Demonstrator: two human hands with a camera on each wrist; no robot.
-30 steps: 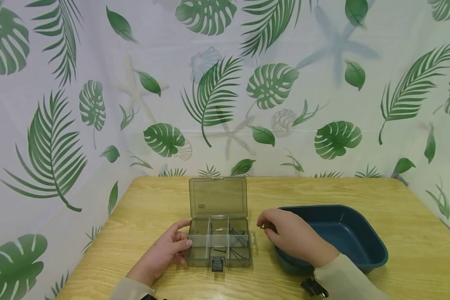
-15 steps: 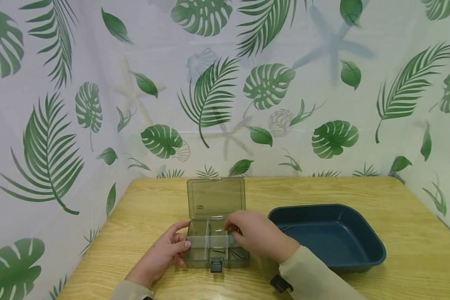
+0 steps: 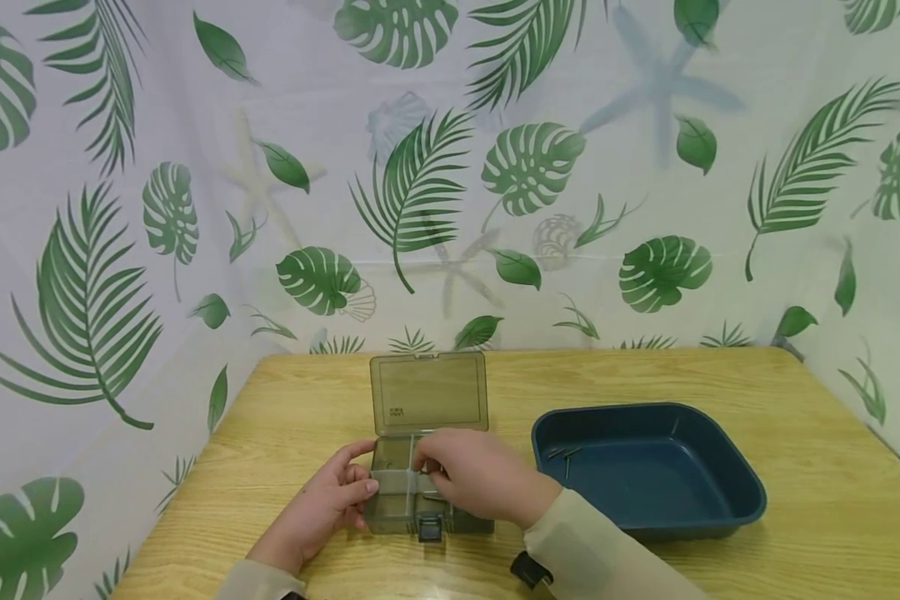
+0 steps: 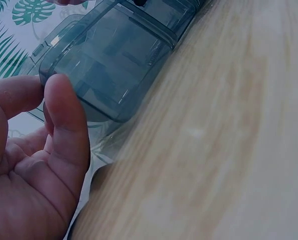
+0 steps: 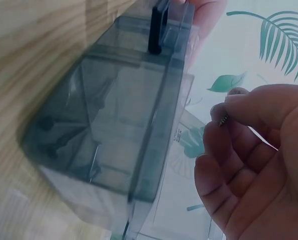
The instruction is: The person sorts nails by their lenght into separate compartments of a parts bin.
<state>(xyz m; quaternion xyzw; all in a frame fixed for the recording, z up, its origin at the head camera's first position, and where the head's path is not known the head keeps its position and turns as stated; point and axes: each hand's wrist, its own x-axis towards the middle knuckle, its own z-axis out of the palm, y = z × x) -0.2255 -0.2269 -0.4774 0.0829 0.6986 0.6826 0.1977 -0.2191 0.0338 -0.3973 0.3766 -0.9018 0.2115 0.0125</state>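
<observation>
My left hand (image 3: 326,504) grips the left side of a smoky, see-through compartment box (image 3: 388,525), its thumb at the rim. In the left wrist view, thumb and index finger meet at a corner of the box (image 4: 123,75). The box's lid (image 3: 430,392) stands raised at the back. My right hand (image 3: 483,475) is over the box's middle column, covering much of the right compartments. Between its thumb and index finger it pinches a small threaded screw (image 5: 224,120). Another screw (image 3: 433,497) lies in the front middle compartment. Several more show dimly through the box's wall in the right wrist view.
A dark blue bin (image 3: 690,531) stands right of the box, beside the right forearm. A few screws (image 3: 567,465) lie at its left end. The wooden table (image 3: 307,392) meets a leaf-patterned cloth (image 3: 555,317) along its back.
My right hand has moved left from the bin's edge to above the box's middle column, carrying the screw. My left hand keeps its hold on the box's left side.
</observation>
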